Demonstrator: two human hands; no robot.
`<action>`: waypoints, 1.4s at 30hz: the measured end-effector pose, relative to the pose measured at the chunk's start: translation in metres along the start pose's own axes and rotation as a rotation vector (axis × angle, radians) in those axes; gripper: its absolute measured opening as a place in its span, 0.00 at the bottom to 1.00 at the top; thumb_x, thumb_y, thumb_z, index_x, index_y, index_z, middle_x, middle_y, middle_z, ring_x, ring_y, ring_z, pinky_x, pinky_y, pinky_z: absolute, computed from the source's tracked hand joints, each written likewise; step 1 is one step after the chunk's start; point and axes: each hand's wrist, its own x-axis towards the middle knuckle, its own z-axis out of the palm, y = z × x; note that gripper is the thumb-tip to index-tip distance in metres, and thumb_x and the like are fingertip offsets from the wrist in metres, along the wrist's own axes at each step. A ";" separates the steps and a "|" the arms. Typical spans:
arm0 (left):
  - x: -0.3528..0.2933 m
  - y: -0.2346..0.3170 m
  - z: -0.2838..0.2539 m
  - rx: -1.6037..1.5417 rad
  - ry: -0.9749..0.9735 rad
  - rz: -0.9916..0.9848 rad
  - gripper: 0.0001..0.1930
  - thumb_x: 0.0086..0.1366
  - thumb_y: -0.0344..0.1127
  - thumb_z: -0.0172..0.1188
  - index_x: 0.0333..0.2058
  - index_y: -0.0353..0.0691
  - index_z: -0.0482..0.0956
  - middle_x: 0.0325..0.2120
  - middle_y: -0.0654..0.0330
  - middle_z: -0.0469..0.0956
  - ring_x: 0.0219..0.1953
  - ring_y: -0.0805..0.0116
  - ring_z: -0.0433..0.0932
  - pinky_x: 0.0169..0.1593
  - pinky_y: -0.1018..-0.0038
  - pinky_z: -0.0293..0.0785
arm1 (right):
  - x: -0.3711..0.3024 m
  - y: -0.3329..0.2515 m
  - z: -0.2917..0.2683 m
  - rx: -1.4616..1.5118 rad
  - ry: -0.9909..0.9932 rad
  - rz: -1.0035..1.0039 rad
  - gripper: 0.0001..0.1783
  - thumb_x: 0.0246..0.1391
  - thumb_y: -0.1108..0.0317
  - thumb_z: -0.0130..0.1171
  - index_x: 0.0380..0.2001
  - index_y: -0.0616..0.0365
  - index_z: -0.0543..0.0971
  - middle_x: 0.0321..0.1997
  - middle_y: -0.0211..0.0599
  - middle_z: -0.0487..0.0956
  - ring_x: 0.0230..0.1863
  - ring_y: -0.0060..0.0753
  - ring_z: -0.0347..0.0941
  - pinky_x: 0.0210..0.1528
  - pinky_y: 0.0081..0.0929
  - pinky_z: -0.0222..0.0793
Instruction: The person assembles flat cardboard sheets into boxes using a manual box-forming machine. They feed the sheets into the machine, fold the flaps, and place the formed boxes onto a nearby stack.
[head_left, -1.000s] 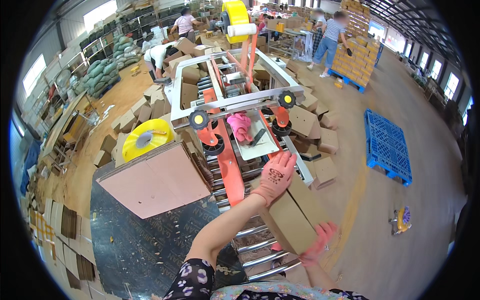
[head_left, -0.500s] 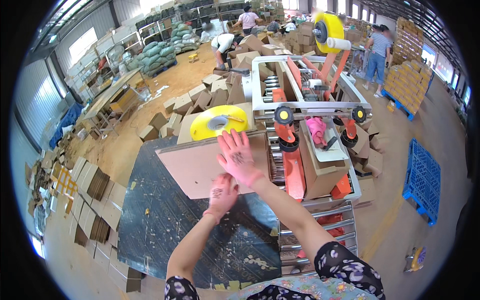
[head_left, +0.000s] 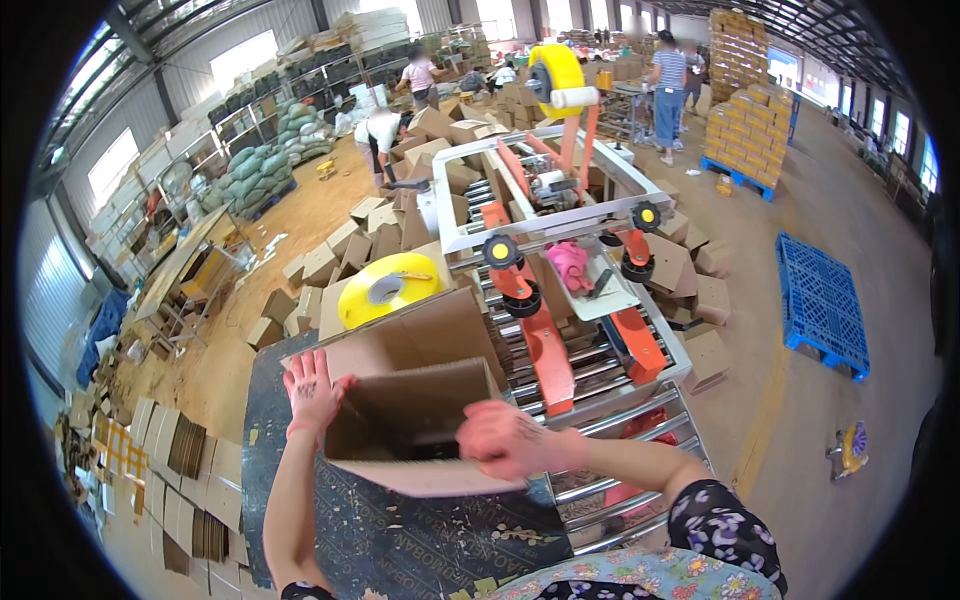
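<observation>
A brown cardboard box (head_left: 415, 478), opened out with its top gaping, stands on the dark worktop (head_left: 380, 545) in front of me. My left hand (head_left: 314, 395), in a pink glove, is at its left edge, fingers spread upward and thumb toward the rim. At the near right part of the box is my right hand (head_left: 505, 440), also pink-gloved. Its fingers are curled and motion-blurred, so what they may hold cannot be made out. Just behind the box stands an upright brown cardboard panel (head_left: 400, 335). Shadow hides the inside bottom.
A yellow tape roll (head_left: 388, 288) lies behind the cardboard. To the right is a roller conveyor (head_left: 600, 505) with a carton-sealing machine (head_left: 545, 355). Folded cartons (head_left: 185, 440) are stacked left. A blue pallet (head_left: 825, 305) lies right. People work farther back.
The flat cardboard under my hands has become an open box. My left hand moved to its left edge, my right hand nearer. The view shifted; the carton in the machine no longer shows there.
</observation>
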 end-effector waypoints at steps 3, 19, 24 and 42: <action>-0.071 0.059 -0.013 -0.201 0.167 0.314 0.41 0.58 0.57 0.62 0.62 0.35 0.62 0.63 0.42 0.58 0.67 0.38 0.50 0.66 0.42 0.45 | -0.040 -0.061 -0.042 0.229 -0.224 0.119 0.05 0.38 0.71 0.57 0.19 0.58 0.71 0.23 0.36 0.72 0.30 0.46 0.70 0.40 0.39 0.67; -0.178 0.119 -0.053 -0.891 -0.331 0.886 0.25 0.65 0.45 0.54 0.57 0.39 0.69 0.59 0.50 0.66 0.61 0.51 0.65 0.62 0.58 0.60 | -0.081 -0.063 0.028 0.458 -0.738 0.646 0.17 0.60 0.56 0.50 0.36 0.59 0.76 0.36 0.40 0.77 0.41 0.39 0.73 0.44 0.34 0.67; -0.167 0.085 -0.108 -0.682 -0.528 0.668 0.22 0.72 0.42 0.47 0.60 0.38 0.68 0.63 0.48 0.62 0.66 0.47 0.58 0.67 0.53 0.52 | -0.094 -0.041 0.032 0.129 -0.376 0.387 0.22 0.60 0.60 0.51 0.53 0.61 0.71 0.57 0.48 0.71 0.58 0.50 0.67 0.59 0.38 0.64; -0.079 0.203 -0.010 -1.380 -0.889 -0.039 0.26 0.69 0.47 0.52 0.58 0.34 0.68 0.48 0.58 0.75 0.50 0.71 0.73 0.54 0.75 0.69 | -0.202 -0.109 -0.019 -0.437 0.603 0.522 0.23 0.45 0.68 0.55 0.48 0.56 0.73 0.54 0.47 0.71 0.59 0.55 0.65 0.63 0.56 0.54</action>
